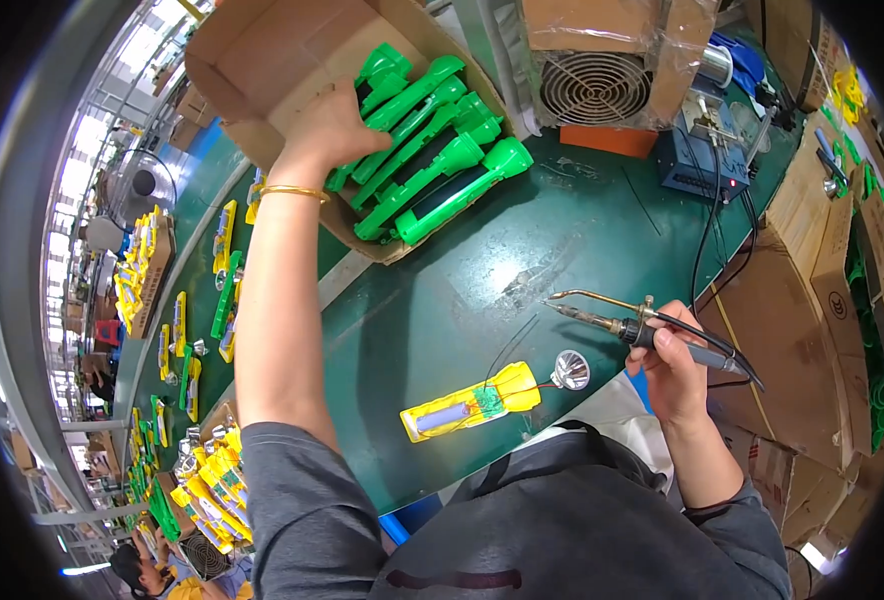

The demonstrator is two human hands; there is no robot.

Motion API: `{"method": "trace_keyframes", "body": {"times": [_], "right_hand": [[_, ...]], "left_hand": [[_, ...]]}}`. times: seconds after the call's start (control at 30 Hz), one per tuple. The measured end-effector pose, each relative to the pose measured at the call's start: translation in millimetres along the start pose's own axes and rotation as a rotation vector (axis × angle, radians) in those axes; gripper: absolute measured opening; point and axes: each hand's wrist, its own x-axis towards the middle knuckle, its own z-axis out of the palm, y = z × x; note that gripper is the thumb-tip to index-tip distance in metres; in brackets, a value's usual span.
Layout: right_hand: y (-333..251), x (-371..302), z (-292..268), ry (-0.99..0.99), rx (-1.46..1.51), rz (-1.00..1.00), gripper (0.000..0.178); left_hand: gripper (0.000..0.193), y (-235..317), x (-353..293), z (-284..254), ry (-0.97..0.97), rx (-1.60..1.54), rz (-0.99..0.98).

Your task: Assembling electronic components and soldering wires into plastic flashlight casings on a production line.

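Observation:
My left hand (pixel 336 128) reaches into an open cardboard box (pixel 262 50) at the upper left. Its thumb and fingers straddle a green flashlight housing (pixel 382 64) at the left of the row, closed round its middle; the fingertips are partly hidden. Several more green flashlight housings (pixel 467 185) lie slanted side by side there. At the right, my right hand (pixel 674 360) grips a soldering iron (pixel 612 325) with a thin curved metal tube along it, tip pointing left above the table. Nearer me lies an opened yellow flashlight body (pixel 472 402), showing a battery and green board, wired to a silver reflector (pixel 570 370).
A blue soldering station (pixel 700 165) with cables stands at the back right, beside a box-framed fan (pixel 597 88). Cardboard (pixel 777 330) borders the green table (pixel 422 310) on the right. Yellow and green flashlights (pixel 180 322) line the left side. A person (pixel 147 572) sits at the lower left.

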Motion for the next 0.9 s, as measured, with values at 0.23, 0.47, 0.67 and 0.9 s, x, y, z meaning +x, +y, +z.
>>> {"method": "trace_keyframes", "body": {"times": [0.23,0.47,0.67,0.9], "right_hand": [[-1,-2,-20,0.178,-0.061,-0.069,0.023],[-14,-1,-40,0.094,0.100,-0.147,0.021],[4,-2,-27,-0.005,0.095,-0.127,0.020],[14,-3,-13,-0.015,0.050,-0.114,0.021]], "left_hand": [[0.067,43,-66,-22,0.500,-0.154,0.292],[0.073,111,-165,70,0.038,-0.202,0.363],[0.080,90,-175,80,0.219,-0.306,0.160],[0.055,26,-260,77,-0.011,-0.321,0.000]]}}
